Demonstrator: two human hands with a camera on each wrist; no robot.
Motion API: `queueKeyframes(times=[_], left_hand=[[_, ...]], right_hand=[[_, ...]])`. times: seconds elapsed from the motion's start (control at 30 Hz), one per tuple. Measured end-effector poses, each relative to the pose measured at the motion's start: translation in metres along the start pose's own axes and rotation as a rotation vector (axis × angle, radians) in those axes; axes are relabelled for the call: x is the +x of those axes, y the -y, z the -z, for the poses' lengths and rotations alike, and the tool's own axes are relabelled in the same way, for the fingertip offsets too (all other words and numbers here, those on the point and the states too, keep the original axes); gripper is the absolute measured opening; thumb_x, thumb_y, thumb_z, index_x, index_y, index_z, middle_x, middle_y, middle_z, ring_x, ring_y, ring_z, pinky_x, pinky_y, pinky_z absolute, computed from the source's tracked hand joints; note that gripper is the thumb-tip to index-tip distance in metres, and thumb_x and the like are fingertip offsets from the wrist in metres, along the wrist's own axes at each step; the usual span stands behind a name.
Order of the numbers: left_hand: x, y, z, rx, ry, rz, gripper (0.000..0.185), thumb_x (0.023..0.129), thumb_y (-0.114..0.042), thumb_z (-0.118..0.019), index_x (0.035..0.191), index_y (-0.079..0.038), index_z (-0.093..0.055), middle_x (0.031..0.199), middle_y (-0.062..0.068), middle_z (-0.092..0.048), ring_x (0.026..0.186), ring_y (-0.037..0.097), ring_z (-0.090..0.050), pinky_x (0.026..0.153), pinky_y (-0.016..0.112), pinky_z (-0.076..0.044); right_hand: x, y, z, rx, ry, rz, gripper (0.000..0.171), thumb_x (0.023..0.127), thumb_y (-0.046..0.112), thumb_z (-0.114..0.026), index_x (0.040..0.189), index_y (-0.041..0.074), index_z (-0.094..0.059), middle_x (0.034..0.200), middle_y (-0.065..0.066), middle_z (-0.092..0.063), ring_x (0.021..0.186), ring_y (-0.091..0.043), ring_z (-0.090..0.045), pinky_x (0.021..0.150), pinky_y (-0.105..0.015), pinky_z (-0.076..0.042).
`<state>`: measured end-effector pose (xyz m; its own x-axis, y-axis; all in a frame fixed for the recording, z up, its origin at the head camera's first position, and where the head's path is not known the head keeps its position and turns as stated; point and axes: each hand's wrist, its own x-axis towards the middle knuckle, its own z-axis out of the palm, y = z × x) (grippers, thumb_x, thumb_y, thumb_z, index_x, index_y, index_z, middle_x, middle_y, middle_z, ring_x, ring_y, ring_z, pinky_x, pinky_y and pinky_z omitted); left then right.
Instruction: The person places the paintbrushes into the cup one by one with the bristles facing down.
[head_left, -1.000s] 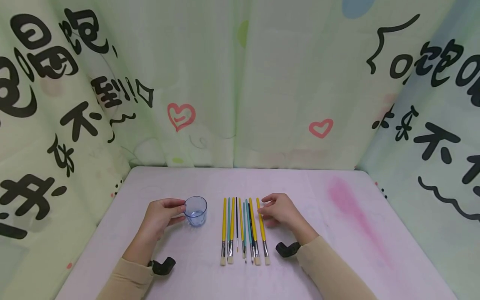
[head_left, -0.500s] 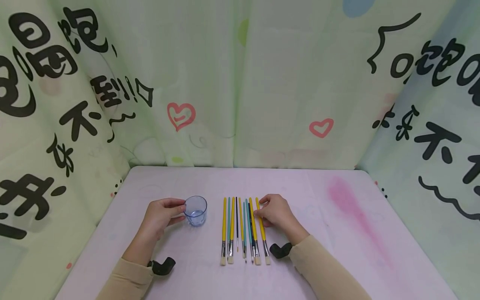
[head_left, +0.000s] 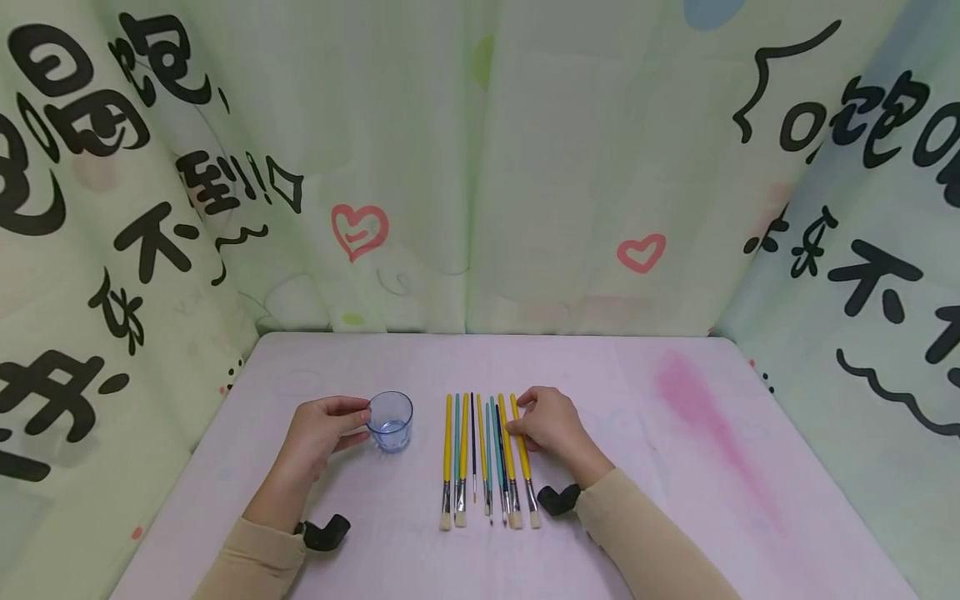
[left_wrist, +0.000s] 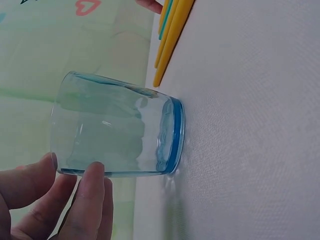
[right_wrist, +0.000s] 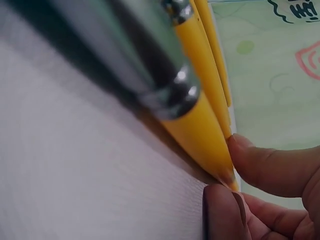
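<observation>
A small clear blue cup stands upright on the pale pink table, left of centre. My left hand grips its side with thumb and fingers; the left wrist view shows the cup close up with my fingertips on its wall. To the right of the cup, several paintbrushes with yellow, teal and dark handles lie side by side, bristles towards me. My right hand pinches the far handle end of the rightmost yellow brush, which lies flat. The right wrist view shows that handle tip between thumb and finger.
Printed green curtains close off the table at the back and on both sides. A pink stain marks the right half of the table. Black wrist mounts sit behind each hand.
My right hand has slid left, and its fingertips have closed on the rightmost yellow brush's handle. The left hand and the cup have stayed put.
</observation>
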<state>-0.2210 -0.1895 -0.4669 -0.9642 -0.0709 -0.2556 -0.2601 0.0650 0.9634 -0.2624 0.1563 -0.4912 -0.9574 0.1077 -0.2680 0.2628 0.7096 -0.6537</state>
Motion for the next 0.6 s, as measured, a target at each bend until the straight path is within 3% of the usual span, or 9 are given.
queueKeyframes(times=[0.37, 0.6], left_hand=[[-0.0010, 0.0000, -0.0008, 0.041, -0.012, 0.015, 0.035, 0.100, -0.002, -0.073, 0.133, 0.008, -0.069, 0.121, 0.018, -0.073, 0.102, 0.021, -0.075, 0.087, 0.034, -0.070], [-0.0023, -0.0010, -0.0010, 0.026, -0.002, 0.014, 0.037, 0.100, -0.002, -0.074, 0.134, 0.009, -0.068, 0.121, 0.018, -0.073, 0.098, 0.018, -0.075, 0.086, 0.034, -0.070]], right_hand=[[0.0013, -0.0022, 0.0034, 0.009, -0.002, 0.011, 0.043, 0.086, 0.012, -0.091, 0.122, 0.005, -0.069, 0.083, -0.009, -0.068, 0.055, -0.016, -0.063, 0.048, -0.020, -0.054], [0.0014, -0.0009, 0.0042, 0.008, 0.013, -0.015, 0.037, 0.088, 0.008, -0.086, 0.122, 0.005, -0.070, 0.088, -0.010, -0.069, 0.059, -0.017, -0.065, 0.051, -0.019, -0.057]])
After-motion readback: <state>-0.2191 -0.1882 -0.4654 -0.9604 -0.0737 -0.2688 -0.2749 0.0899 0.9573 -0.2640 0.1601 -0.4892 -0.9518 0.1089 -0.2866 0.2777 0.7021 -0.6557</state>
